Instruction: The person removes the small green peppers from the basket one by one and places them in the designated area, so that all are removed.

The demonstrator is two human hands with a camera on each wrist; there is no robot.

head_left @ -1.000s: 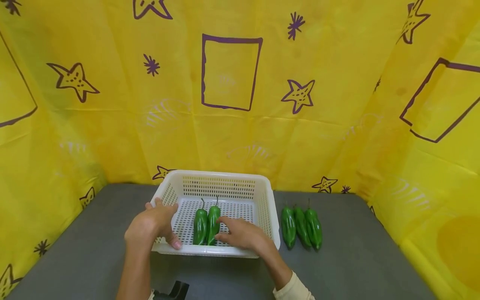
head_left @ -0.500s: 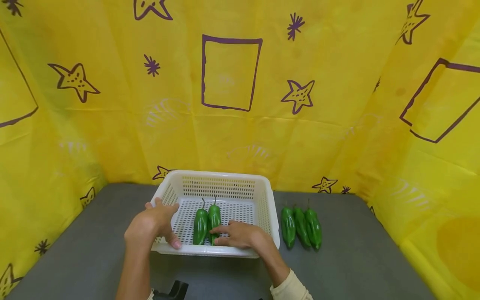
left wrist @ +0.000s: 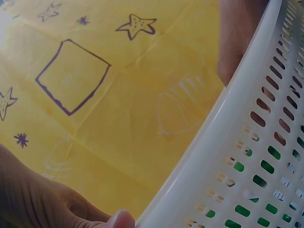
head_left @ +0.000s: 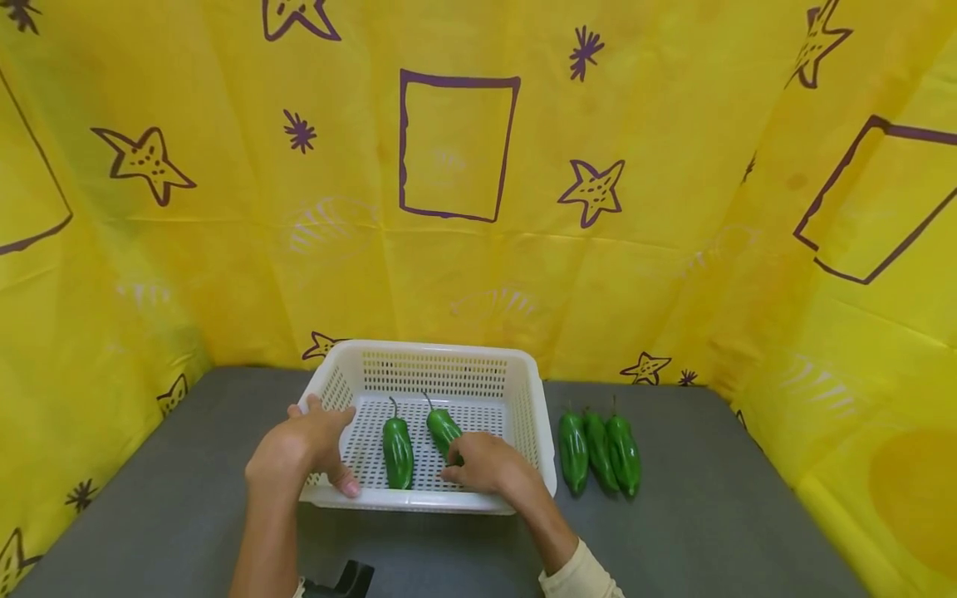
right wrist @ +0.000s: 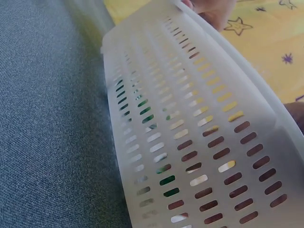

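A white perforated plastic basket [head_left: 441, 498] sits in front of me. My left hand [head_left: 302, 448] holds its front left corner, thumb on the front rim and fingers at the left side; the left wrist view shows the thumb [left wrist: 122, 221] at the rim. Inside lie two green chili peppers with thin stems. The left pepper [head_left: 398, 453] lies nearly straight, stem away from me. My right hand [head_left: 486, 465] reaches over the front rim and grips the right pepper [head_left: 444, 428] by its lower end, which the fingers hide. That pepper leans, its stem pointing to the far left.
To the right of the basket, three more green chili peppers [head_left: 601, 453] lie side by side on the dark grey table [head_left: 703, 515]. Yellow patterned cloth [head_left: 463, 282] closes off the back and both sides. A black object [head_left: 351, 579] shows by the left forearm.
Both peppers in the basket stood side by side; now a gap separates them. The right one has swung to a slant, its lower end rightward in my right hand. The left hand has stayed put.
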